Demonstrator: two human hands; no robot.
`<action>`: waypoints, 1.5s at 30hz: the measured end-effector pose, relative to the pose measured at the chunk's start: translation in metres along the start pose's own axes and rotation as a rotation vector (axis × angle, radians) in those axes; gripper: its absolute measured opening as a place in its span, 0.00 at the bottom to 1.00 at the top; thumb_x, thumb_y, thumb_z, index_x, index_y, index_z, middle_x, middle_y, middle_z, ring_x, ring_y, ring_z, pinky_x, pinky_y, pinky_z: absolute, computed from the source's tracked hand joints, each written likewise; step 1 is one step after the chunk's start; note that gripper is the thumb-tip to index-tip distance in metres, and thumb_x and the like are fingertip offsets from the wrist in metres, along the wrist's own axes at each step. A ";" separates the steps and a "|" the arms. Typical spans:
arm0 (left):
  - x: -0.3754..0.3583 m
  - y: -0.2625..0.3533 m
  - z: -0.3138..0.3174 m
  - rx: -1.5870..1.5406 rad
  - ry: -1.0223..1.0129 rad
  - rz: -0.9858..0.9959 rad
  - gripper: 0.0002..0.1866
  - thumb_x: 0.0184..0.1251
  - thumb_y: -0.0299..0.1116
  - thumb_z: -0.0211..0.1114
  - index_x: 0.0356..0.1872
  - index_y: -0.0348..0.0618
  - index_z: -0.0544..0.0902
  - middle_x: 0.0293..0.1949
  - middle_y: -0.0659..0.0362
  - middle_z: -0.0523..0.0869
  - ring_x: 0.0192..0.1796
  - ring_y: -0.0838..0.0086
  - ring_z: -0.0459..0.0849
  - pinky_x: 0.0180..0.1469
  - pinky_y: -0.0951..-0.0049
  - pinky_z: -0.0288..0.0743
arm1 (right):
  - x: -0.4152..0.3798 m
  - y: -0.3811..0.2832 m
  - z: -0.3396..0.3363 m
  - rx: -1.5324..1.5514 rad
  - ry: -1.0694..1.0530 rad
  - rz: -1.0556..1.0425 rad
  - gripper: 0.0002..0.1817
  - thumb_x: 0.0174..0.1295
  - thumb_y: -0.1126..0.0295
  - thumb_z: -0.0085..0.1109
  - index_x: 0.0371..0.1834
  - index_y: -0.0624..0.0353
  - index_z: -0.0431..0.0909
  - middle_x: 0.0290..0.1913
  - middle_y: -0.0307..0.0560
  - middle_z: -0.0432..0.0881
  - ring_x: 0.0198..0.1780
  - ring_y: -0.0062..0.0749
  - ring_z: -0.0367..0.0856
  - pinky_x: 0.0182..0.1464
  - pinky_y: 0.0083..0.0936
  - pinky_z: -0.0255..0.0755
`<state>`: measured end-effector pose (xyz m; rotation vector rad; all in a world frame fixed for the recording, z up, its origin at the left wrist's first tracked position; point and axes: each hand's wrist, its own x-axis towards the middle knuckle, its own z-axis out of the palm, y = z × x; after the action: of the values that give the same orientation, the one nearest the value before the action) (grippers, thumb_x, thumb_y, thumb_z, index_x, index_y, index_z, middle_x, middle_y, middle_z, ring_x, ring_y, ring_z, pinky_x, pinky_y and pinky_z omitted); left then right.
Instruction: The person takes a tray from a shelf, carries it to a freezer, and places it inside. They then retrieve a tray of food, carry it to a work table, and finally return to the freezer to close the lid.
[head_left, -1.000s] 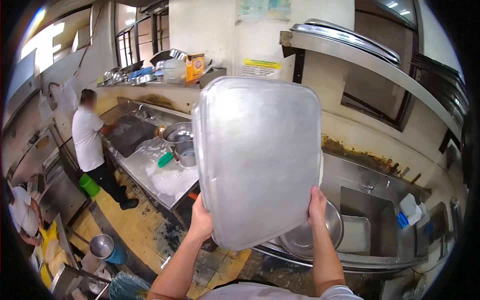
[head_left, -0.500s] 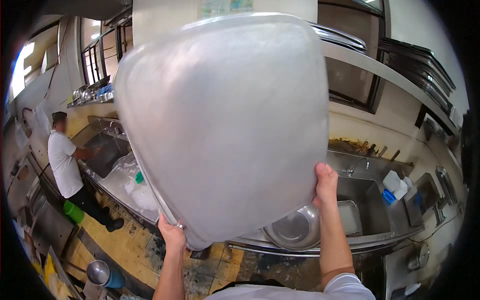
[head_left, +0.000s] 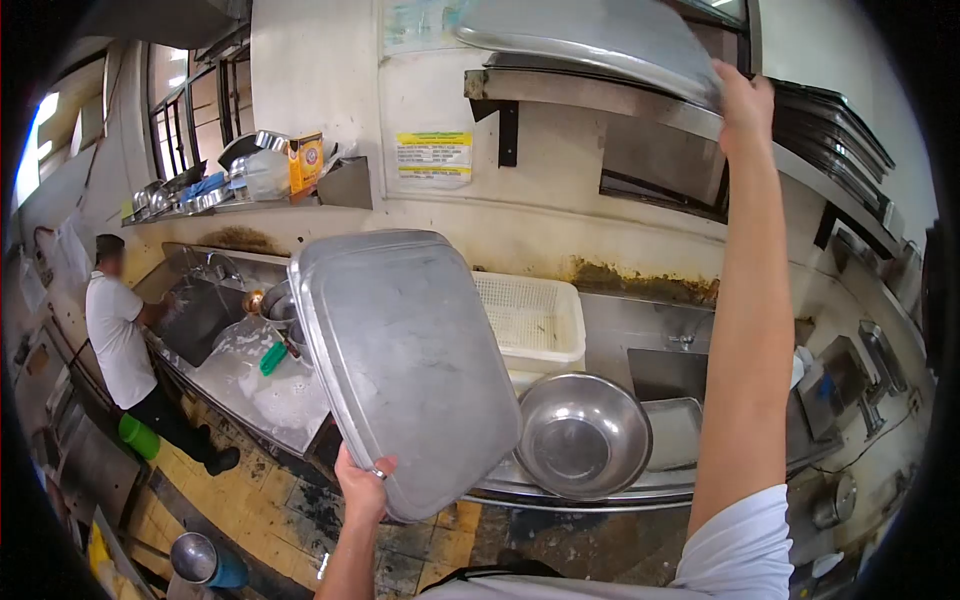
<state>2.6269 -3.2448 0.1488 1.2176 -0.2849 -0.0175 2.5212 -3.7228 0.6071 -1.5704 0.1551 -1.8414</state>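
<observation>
My left hand (head_left: 362,482) is closed on the lower corner of a large metal tray (head_left: 410,370), thumb over its edge. The tray is tilted, its broad flat side facing me. My right hand (head_left: 745,105) reaches high, gripping the right end of a second metal tray (head_left: 600,35). That tray overlaps the wall shelf (head_left: 590,92) in this view, and its upper part is cut off by the frame. A wide steel bowl (head_left: 582,435) sits on the counter to the right of the lower tray. Behind it stands a cream plastic basket (head_left: 535,315).
At the left, a person (head_left: 118,330) in a white shirt works at a sink (head_left: 205,315). More dark trays (head_left: 835,135) are stacked along the shelf at the right. A box (head_left: 305,163) and pans occupy the left shelf. A bucket (head_left: 205,560) stands on the floor.
Both hands were on trays held together before me. My right hand has raised one up to the shelf, while the other stays lower in my left hand.
</observation>
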 end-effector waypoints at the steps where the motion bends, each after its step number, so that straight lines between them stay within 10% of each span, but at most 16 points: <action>1: -0.002 -0.002 0.001 0.007 -0.009 0.004 0.30 0.49 0.13 0.67 0.60 0.35 0.78 0.51 0.56 0.88 0.51 0.69 0.87 0.57 0.68 0.79 | -0.008 -0.016 0.010 -0.311 0.113 -0.316 0.37 0.66 0.46 0.66 0.69 0.63 0.74 0.70 0.67 0.73 0.70 0.60 0.73 0.73 0.49 0.66; 3: -0.004 -0.001 0.006 0.006 -0.025 -0.012 0.31 0.49 0.14 0.66 0.61 0.35 0.77 0.51 0.55 0.88 0.51 0.68 0.87 0.57 0.67 0.79 | -0.008 0.008 0.036 -0.749 0.100 -0.931 0.41 0.66 0.31 0.55 0.77 0.40 0.70 0.77 0.71 0.63 0.81 0.68 0.54 0.81 0.55 0.49; 9: -0.016 -0.003 0.004 -0.017 -0.046 -0.073 0.31 0.51 0.13 0.67 0.62 0.35 0.77 0.52 0.55 0.88 0.52 0.67 0.87 0.57 0.66 0.80 | 0.033 0.068 0.043 -1.020 -0.173 -0.630 0.40 0.72 0.33 0.47 0.78 0.48 0.69 0.82 0.60 0.60 0.82 0.66 0.53 0.81 0.62 0.44; 14: -0.028 0.001 -0.005 -0.022 0.045 -0.148 0.29 0.55 0.12 0.68 0.62 0.36 0.77 0.53 0.55 0.88 0.54 0.69 0.87 0.59 0.67 0.79 | -0.138 0.033 0.039 -0.483 -0.171 -0.828 0.31 0.70 0.61 0.65 0.72 0.65 0.72 0.74 0.63 0.71 0.74 0.59 0.69 0.77 0.44 0.59; 16: -0.037 -0.001 -0.023 -0.012 0.114 -0.180 0.29 0.55 0.12 0.70 0.62 0.36 0.78 0.53 0.55 0.88 0.53 0.70 0.87 0.58 0.66 0.80 | -0.260 0.047 0.035 -0.236 -0.524 -0.557 0.29 0.65 0.71 0.65 0.70 0.66 0.74 0.69 0.61 0.77 0.71 0.54 0.73 0.73 0.43 0.65; 22: -0.074 0.024 -0.087 -0.076 0.381 -0.225 0.31 0.54 0.14 0.74 0.62 0.38 0.78 0.51 0.57 0.88 0.51 0.72 0.86 0.57 0.66 0.80 | -0.548 0.170 0.069 -0.003 -1.060 0.772 0.35 0.70 0.55 0.67 0.68 0.74 0.70 0.64 0.66 0.79 0.65 0.48 0.78 0.68 0.38 0.70; 34: -0.306 0.056 -0.305 -0.172 0.999 -0.126 0.25 0.60 0.18 0.74 0.60 0.36 0.79 0.49 0.54 0.89 0.49 0.69 0.88 0.54 0.65 0.82 | -0.847 -0.045 0.178 0.161 -1.747 0.743 0.26 0.73 0.54 0.64 0.52 0.74 0.80 0.46 0.55 0.87 0.45 0.33 0.83 0.48 0.33 0.78; 45: -0.517 0.127 -0.325 -0.317 1.703 0.022 0.20 0.60 0.18 0.67 0.55 0.27 0.79 0.46 0.46 0.87 0.44 0.60 0.89 0.50 0.59 0.84 | -1.025 -0.308 0.148 0.211 -2.698 0.523 0.31 0.71 0.51 0.64 0.54 0.77 0.82 0.50 0.57 0.87 0.48 0.39 0.85 0.49 0.40 0.77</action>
<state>2.1844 -2.8154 0.0576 0.5806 1.1487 0.9136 2.5426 -2.8572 -0.0386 -2.0199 -0.7051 1.3448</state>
